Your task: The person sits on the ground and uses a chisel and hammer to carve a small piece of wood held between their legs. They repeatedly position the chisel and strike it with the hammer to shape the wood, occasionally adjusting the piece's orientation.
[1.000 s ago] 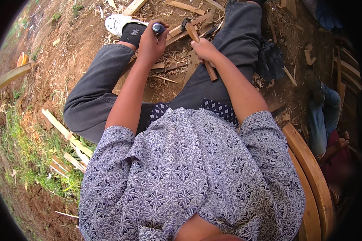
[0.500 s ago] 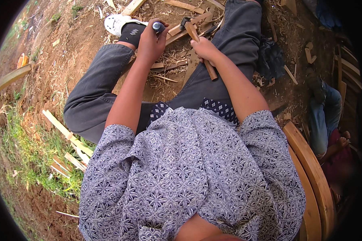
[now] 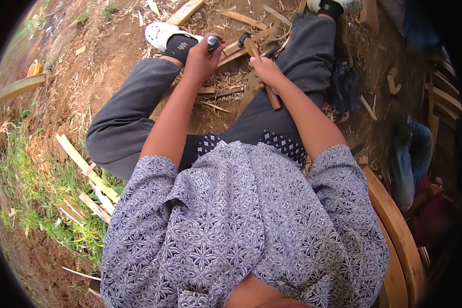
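Note:
My left hand is closed around an upright chisel-like tool. Only its round blue-grey butt shows; its lower end is hidden by the hand. In my right hand is a hammer, gripped around its wooden handle. The dark metal head points away from me and to the left, a little to the right of the tool and apart from it. Both hands are between my spread legs, over lengths of wood lying on the ground.
Curled shavings and offcuts litter the brown soil. Split wood strips rest on grass at left. A curved wooden piece is beside me at right. Another person in blue jeans sits farther right, near stacked wood.
The view has shifted slightly, so the scene sits a little farther right and lower, and my right shoe now shows. Both hands keep their grips, with the hammer head still beside the tool.

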`<move>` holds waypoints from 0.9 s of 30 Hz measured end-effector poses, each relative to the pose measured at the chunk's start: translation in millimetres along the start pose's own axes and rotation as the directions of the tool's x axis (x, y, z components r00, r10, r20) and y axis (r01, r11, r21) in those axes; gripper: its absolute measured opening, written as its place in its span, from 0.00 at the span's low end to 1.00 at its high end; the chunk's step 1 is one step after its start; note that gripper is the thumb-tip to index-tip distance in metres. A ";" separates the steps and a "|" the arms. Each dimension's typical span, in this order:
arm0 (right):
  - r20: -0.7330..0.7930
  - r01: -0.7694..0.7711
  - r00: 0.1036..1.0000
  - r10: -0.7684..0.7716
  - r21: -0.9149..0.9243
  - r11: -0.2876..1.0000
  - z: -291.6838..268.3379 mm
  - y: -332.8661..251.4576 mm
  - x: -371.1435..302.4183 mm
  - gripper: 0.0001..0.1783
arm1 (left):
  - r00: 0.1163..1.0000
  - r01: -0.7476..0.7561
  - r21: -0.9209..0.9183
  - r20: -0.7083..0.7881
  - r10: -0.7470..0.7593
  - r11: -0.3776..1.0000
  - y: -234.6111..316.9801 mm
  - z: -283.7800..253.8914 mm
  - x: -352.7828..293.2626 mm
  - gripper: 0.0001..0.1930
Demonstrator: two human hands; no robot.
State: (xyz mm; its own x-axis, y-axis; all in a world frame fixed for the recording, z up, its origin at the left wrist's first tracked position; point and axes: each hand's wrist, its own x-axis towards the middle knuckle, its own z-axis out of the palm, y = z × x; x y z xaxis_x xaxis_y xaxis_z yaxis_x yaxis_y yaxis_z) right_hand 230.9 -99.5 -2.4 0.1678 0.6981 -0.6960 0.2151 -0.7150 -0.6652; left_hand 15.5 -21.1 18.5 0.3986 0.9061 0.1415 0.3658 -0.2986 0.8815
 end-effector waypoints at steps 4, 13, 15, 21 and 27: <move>-0.087 0.290 0.945 -0.314 -0.215 0.933 -14.7 -43.6 -42.6 0.23 | 1.000 0.028 0.013 0.004 -0.028 1.000 7.2 -3.1 1.1 0.10; -0.081 0.747 0.615 -0.785 -0.258 0.612 -18.0 -121.4 -173.4 0.15 | 0.998 -0.021 -0.016 -0.063 0.020 1.000 -5.5 3.9 4.8 0.10; 0.017 0.607 0.737 -0.675 -0.458 0.650 -25.2 -96.2 -152.2 0.14 | 1.000 0.022 0.007 -0.022 -0.022 1.000 9.7 5.0 1.2 0.10; -0.041 0.731 0.615 -0.787 -0.345 0.589 -19.4 -153.1 -196.1 0.15 | 0.996 0.046 -0.014 -0.074 -0.047 0.999 -9.6 1.4 6.6 0.13; 0.015 0.554 0.760 -0.650 -0.538 0.635 -18.4 -109.6 -138.5 0.13 | 0.998 0.039 0.051 0.044 -0.042 0.998 -4.0 3.3 12.1 0.14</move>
State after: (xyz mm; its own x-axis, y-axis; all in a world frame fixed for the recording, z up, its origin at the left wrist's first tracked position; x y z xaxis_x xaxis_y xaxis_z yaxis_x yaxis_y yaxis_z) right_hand 201.7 -117.2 171.9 -0.0269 0.9946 -0.1004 0.7475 -0.0467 -0.6626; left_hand 21.6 -9.9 15.3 0.4198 0.9037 0.0848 0.4232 -0.2776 0.8625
